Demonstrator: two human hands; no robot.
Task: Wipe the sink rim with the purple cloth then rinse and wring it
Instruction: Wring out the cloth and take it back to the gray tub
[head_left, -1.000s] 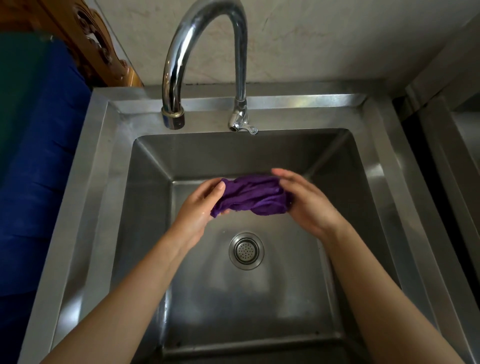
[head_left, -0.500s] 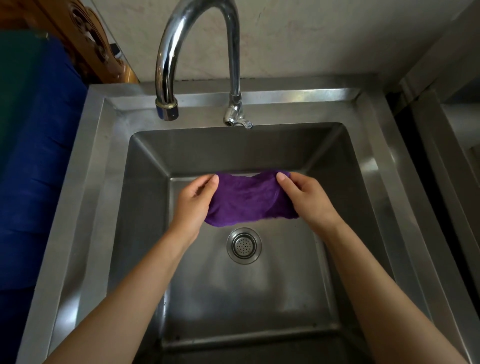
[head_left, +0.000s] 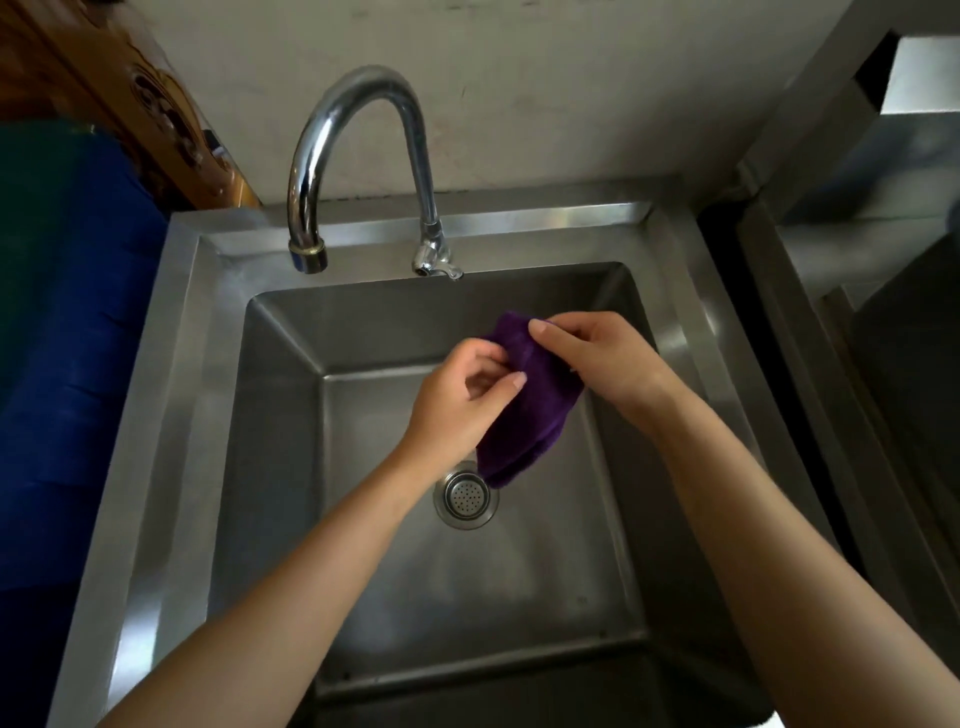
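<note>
Grip of the right hand was closed on the top edge of the soft purple cloth, pinching it; the fingertips behind the fabric were hidden. Grip of the left hand pinched the cloth's edge just beside that, the contact partly masked by its own curled fingers. The cloth hung below both grips, inside the square stainless-steel sink. Its lower tip covered part of the round perforated drain strainer. Both elbows were cut off.
</note>
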